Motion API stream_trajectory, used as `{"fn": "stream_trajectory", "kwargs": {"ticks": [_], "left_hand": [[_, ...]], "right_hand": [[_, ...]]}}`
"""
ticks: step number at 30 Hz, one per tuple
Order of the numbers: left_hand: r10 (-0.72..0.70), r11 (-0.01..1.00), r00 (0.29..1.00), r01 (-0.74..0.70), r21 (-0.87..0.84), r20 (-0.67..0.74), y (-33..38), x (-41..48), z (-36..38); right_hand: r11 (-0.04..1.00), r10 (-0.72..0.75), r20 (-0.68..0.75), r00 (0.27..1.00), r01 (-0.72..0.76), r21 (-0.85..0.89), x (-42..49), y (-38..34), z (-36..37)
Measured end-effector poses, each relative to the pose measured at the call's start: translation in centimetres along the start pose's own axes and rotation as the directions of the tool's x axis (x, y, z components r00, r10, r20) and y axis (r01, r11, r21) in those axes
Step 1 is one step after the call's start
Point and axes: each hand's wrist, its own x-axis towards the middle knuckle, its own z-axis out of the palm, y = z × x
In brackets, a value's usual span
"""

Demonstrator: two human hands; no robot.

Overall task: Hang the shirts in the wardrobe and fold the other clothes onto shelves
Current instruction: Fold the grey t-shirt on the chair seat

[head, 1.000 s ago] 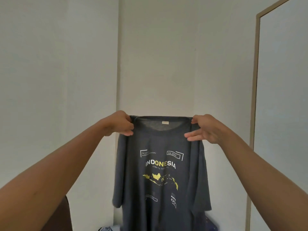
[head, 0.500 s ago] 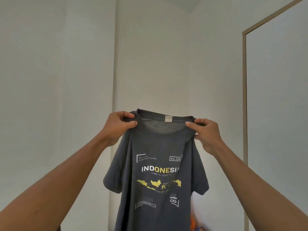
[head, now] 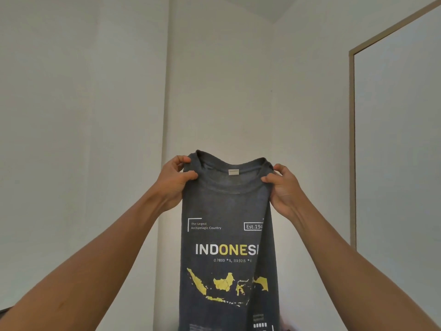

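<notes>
A dark grey T-shirt [head: 226, 209] with an "INDONESIA" print and a yellow map hangs in front of me, held up at chest height. My left hand [head: 173, 181] pinches its left shoulder beside the collar. On the other side, my right hand [head: 282, 187] pinches the right shoulder. Both sleeves are folded back behind the body, so the shirt hangs as a narrow strip. Its hem runs out of the bottom of the frame.
White walls meet in a corner [head: 167, 91] straight behind the shirt. A tall pale panel with a light wooden frame [head: 352, 149] stands at the right. A dark object shows at the bottom left edge [head: 4, 310].
My hands have moved closer together along the shoulders and the sleeves have swung behind the shirt. The view has tilted upward, and the shirt looks nearer and narrower.
</notes>
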Motion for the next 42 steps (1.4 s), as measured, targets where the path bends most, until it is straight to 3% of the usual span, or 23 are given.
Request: {"fn": "stream_trajectory", "kwargs": {"ticks": [4, 13, 17, 20, 22, 28, 32, 36, 39, 42], "left_hand": [[-0.047, 0.994, 0.998, 0.043, -0.096, -0.034, 0.2, 0.2, -0.7], [-0.14, 0.974, 0.984, 0.117, -0.195, -0.111, 0.0, 0.7, -1.9], [-0.155, 0.973, 0.982, 0.132, -0.189, -0.109, -0.2, 0.7, -2.1], [-0.127, 0.991, 0.983, 0.12, -0.057, -0.135, -0.3, 0.7, -2.5], [-0.127, 0.991, 0.984, 0.132, 0.028, -0.128, -0.5, 0.6, -3.0], [-0.098, 0.99, 0.993, 0.091, -0.104, -0.066, -1.0, 0.6, -3.5], [-0.091, 0.988, 0.995, 0.085, -0.13, -0.041, -1.5, 0.7, -3.6], [-0.117, 0.972, 0.992, 0.106, -0.21, -0.04, -2.0, 0.9, -4.2], [-0.185, 0.978, 0.983, 0.184, -0.095, 0.0, -2.4, 1.0, -4.8], [-0.282, 0.946, 0.959, 0.28, 0.161, -0.014, -2.6, 1.2, -6.0]], "right_hand": [[0.993, 0.014, 0.041, 0.999, -0.018, 0.115, 0.2, 0.7, 0.2], [0.987, 0.009, 0.039, 0.999, -0.016, 0.163, 0.5, 1.2, 1.9], [0.999, -0.015, 0.042, 0.999, 0.013, 0.033, 0.2, 1.5, 1.8], [0.986, -0.027, 0.056, 0.998, 0.036, -0.16, 0.0, 1.4, 1.3], [0.981, -0.041, 0.044, 0.998, 0.049, -0.189, 0.1, 1.6, 1.0], [0.957, -0.105, 0.048, 0.993, 0.114, -0.266, 0.9, 3.0, 0.9], [0.896, -0.11, 0.041, 0.993, 0.118, -0.429, 1.5, 3.4, 1.3], [0.908, -0.06, 0.027, 0.998, 0.066, -0.414, 1.5, 3.6, 1.9], [0.858, 0.053, 0.024, 0.998, -0.033, -0.513, 1.3, 4.3, 1.9], [0.864, 0.153, 0.045, 0.987, -0.112, -0.49, 1.0, 4.7, 1.6]]}}
